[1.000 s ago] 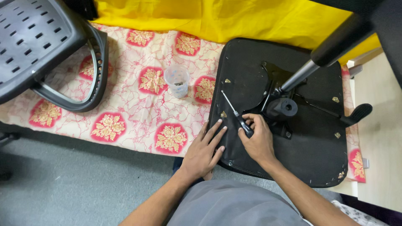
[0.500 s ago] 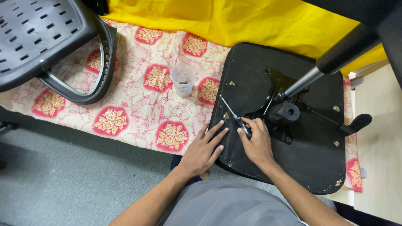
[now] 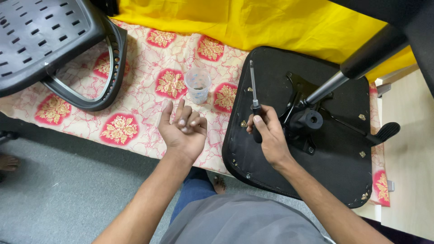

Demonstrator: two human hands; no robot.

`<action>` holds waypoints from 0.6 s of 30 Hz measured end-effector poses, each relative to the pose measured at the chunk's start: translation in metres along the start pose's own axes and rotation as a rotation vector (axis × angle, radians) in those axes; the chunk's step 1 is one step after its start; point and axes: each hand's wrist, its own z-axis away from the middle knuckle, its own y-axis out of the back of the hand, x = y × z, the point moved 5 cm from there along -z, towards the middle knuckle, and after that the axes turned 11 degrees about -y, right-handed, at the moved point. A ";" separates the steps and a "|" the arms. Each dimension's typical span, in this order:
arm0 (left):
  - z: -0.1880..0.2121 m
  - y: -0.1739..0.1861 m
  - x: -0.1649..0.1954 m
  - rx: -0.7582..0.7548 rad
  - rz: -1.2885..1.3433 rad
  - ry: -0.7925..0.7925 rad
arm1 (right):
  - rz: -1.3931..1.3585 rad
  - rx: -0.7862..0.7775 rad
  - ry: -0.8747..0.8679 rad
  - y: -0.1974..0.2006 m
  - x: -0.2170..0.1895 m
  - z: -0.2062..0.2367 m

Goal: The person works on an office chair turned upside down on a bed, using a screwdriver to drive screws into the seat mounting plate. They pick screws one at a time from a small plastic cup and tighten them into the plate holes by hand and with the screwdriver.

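From the head camera: right hand (image 3: 266, 133) grips the black-handled screwdriver (image 3: 254, 101), shaft pointing up over the upturned black chair seat (image 3: 334, 162). Left hand (image 3: 183, 131) is empty, palm up, fingers loosely curled, above the floral cloth (image 3: 135, 104), near the clear plastic cup (image 3: 197, 86).

Clear cloth (image 3: 135, 97) between cup (image 3: 197, 85) and seat base (image 3: 343, 167).

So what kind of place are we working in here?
Probably an informal workshop or home work area, not a factory line. An upturned chair seat and a chair backrest lie on a flowered cloth spread over a low surface, with grey floor below.
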 end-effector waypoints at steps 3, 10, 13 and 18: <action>0.006 -0.025 -0.006 -0.116 0.096 0.093 | 0.277 0.053 0.081 -0.011 -0.010 0.001; 0.027 -0.034 -0.054 -0.372 -0.073 0.402 | 1.010 -0.027 0.386 -0.034 -0.022 -0.002; 0.011 -0.018 -0.058 -0.330 -0.314 0.308 | 0.907 0.026 -0.014 -0.011 -0.012 -0.007; -0.002 -0.001 -0.071 -0.841 -1.648 -0.335 | 0.676 0.176 -0.360 0.034 -0.001 -0.008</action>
